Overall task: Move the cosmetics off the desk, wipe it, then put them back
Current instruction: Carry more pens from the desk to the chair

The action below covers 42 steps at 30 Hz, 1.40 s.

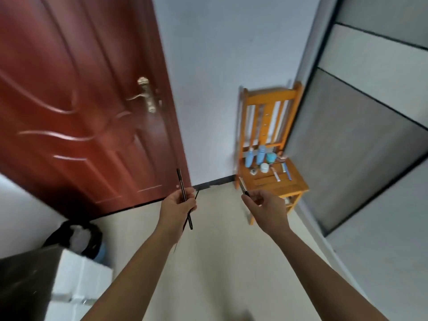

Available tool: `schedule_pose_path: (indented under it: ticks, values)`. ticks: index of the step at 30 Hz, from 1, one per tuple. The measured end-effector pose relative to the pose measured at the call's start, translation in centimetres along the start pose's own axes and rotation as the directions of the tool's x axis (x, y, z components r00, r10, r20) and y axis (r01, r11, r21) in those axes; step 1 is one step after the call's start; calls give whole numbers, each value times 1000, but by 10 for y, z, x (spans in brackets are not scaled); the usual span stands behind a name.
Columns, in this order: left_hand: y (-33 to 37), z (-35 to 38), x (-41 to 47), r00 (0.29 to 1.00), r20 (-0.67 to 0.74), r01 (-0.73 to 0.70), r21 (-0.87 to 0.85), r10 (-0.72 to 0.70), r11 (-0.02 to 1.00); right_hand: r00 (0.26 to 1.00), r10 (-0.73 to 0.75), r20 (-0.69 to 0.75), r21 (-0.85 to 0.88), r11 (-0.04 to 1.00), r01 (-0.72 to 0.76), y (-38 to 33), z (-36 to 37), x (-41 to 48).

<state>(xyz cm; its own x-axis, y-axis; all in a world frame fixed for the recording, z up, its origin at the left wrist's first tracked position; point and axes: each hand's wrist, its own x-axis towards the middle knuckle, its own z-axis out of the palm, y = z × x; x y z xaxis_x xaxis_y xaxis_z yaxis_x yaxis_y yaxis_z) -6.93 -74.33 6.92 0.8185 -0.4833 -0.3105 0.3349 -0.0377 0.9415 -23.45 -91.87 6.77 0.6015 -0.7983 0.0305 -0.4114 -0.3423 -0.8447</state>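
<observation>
**Slim cosmetics in both hands, chair seat ahead and to the right**

Far left and low: corner of a dark-topped desk with white drawer fronts [76, 281], near the left elbow. Beside it, a black-lined waste bin [78, 235]. Above, a red-brown panelled door [81, 100] with a brass lever handle [146, 96].

Next, the left hand [178, 207], clenched around two thin black cosmetic pencils [184, 198]. Longer pencil near upright, top leaning slightly left towards the door, lower end poking out under the fist. Thinner pencil crossing it, slanting down and left along the wrist.

Then the right hand [266, 209], pinching a short dark pen-like stick [243, 188] by its lower end. Long axis up and left, free end overlapping the chair's front left corner in view — touching or apart, impossible to tell.

Farther right and beyond both hands: a yellow wooden slatted chair [273, 96] against the white wall. On its seat, two pale blue bottles [261, 155] upright at the back, a teal round jar [271, 158], a small white jar [264, 167], and slim tubes [287, 173] lying flat, long axes roughly front to back.

By judgement, the clearing step, with set-down ahead and rightward onto the bare front slats. Right hand nearer, so likely first. Pencils probably safer laid across the slats like the tubes — less chance of slipping through a gap or rolling off.
</observation>
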Motion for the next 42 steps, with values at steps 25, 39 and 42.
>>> schedule_pose_path:
  ticks: [25, 39, 42]
  values:
    - [-39, 359, 308, 951, 69, 276, 252, -301, 928, 893, 437, -105, -23, 897, -442, 199, -118, 380]
    - [-247, 443, 430, 825, -241, 562, 240, -512, 792, 773, 608, 182, -48, 791, -610, 434, -35, 497]
    - [-306, 448, 455, 795, -274, 603, 259, -541, 754, 751, 620, 226, -113, 783, -612, 488, -9, 508]
